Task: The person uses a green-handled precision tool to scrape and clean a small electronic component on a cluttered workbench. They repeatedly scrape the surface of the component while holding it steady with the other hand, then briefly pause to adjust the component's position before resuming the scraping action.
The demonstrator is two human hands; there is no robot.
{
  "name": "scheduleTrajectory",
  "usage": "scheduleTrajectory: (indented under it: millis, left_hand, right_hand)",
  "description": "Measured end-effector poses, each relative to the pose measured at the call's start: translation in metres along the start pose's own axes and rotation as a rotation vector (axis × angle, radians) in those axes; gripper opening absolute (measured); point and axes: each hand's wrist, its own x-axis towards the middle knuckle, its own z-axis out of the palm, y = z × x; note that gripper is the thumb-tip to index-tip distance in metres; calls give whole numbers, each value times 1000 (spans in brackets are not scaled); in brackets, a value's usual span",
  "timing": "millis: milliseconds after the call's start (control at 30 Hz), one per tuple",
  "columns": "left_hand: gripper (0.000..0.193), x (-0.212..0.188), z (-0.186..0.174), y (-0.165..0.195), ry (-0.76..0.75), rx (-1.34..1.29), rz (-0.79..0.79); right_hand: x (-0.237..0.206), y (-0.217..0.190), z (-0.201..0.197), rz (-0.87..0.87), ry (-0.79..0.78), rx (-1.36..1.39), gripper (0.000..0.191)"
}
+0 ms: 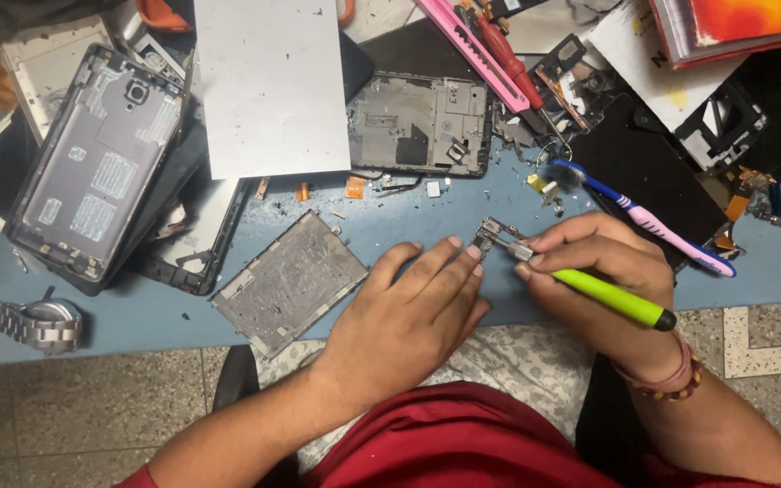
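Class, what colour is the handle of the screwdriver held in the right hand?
Bright green with a black end cap, seen in the head view.

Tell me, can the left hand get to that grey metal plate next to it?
Probably yes. The left hand lies flat on the blue table, right beside the grey metal plate, and nothing sits between them.

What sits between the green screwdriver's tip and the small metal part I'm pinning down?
Nothing visible. The green screwdriver in the right hand has its tip at the small metal part, which the left hand fingertips steady. The toothbrush lies behind, clear.
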Motion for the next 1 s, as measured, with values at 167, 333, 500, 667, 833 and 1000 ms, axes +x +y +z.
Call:
scheduleTrajectory:
  millis: [167, 333, 500, 667, 833, 1000]
  left_hand:
    - [33, 1, 0, 1, 14, 21, 13]
    - [33, -1, -1, 2, 17, 9, 15]
    - [32, 2, -3, 0, 25, -19, 4]
    - [32, 4, -6, 0, 9, -23, -2]
    - [32, 3, -8, 0, 2, -14, -1]
    - [32, 2, -8, 0, 3, -7, 1]
  right_hand:
    - [2, 0, 2, -28, 36, -26, 20]
    - [0, 0, 4, -34, 47, -62, 20]
    - [0, -2, 6, -42, 56, -76, 20]
    - [-1, -8, 4, -30, 33, -71, 19]
    - [-1, -8, 3, -30, 23, -50, 18]
    - [0, -7, 3, -45, 27, -47, 19]
